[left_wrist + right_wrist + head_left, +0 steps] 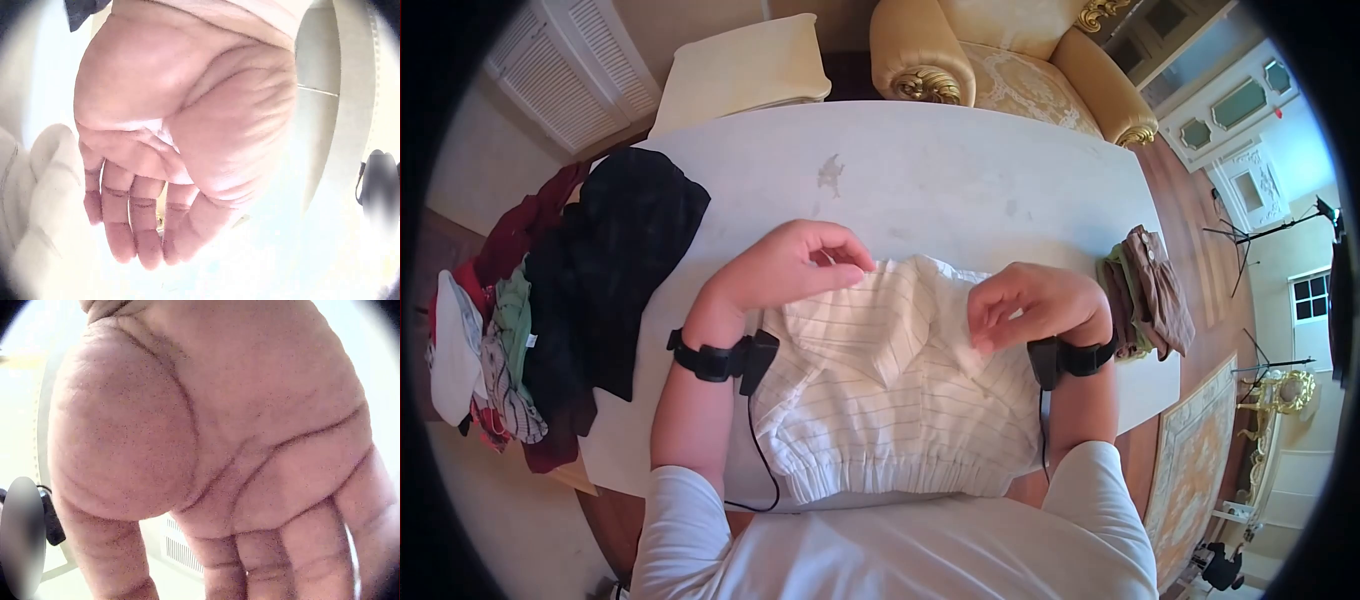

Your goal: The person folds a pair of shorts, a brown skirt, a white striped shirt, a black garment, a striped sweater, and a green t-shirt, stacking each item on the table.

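Note:
White elastic-waist pants (850, 410) with thin stripes lie on the table, their gathered waistband nearest the person and the far part rumpled. Over their upper left edge is the left hand (800, 262), fingers loosely bent; its palm (187, 106) holds nothing in the left wrist view. The right hand (1045, 298) hangs over the upper right part of the pants with relaxed, bent fingers. In the right wrist view the right palm (206, 425) is bare and the fingers point down, their tips outside the frame.
A heap of clothes, with a black garment (615, 250) on top, covers the left side of the white table (960, 160). Folded clothes (1155, 290) are stacked at the right edge. Beyond the table stand an armchair (1040, 85) and a cream side table (740, 70).

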`<action>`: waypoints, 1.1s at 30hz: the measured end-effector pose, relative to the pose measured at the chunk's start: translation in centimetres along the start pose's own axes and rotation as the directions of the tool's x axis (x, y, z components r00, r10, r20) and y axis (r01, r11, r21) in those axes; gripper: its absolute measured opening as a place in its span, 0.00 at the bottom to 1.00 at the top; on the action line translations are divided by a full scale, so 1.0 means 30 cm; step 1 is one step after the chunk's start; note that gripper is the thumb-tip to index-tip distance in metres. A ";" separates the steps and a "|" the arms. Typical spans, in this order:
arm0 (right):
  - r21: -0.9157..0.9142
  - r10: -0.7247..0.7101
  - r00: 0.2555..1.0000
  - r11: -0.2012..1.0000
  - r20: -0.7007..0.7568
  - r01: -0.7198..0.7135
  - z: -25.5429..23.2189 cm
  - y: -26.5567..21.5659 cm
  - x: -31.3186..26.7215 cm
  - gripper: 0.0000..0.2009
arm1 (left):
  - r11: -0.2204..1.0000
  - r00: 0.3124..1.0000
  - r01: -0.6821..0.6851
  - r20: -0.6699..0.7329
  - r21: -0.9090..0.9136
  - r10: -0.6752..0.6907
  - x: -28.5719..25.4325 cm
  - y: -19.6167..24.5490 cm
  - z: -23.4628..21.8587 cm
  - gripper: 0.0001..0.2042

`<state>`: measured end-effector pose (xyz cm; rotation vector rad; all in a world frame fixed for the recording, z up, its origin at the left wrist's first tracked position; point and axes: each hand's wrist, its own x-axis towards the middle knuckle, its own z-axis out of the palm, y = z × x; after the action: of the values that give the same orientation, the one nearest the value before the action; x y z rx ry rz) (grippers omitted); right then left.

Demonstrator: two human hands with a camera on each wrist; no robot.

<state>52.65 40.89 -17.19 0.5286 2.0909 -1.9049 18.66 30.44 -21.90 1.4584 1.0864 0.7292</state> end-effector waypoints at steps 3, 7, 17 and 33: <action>-0.046 0.078 0.996 0.996 0.044 -0.076 0.045 -0.059 0.007 0.09 | 0.998 0.999 -0.024 -0.035 0.058 0.026 0.008 0.016 0.076 0.12; -0.055 -0.005 0.990 0.998 -0.142 -0.002 0.043 -0.077 -0.022 0.09 | 0.977 1.000 0.023 -0.010 0.213 -0.021 0.005 0.073 0.129 0.18; -0.530 0.010 0.924 0.817 -0.382 -0.228 0.102 -0.021 0.091 0.16 | 0.875 0.988 -0.099 -0.055 0.474 0.141 0.012 0.069 0.230 0.11; -0.451 -0.014 0.980 0.889 -0.196 -0.078 0.141 -0.028 0.098 0.08 | 0.882 0.965 0.122 0.155 0.455 -0.213 -0.022 0.107 0.134 0.11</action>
<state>49.44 36.89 -18.14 0.6497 2.5278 -1.3091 22.73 28.37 -19.44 1.7487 1.2538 0.2031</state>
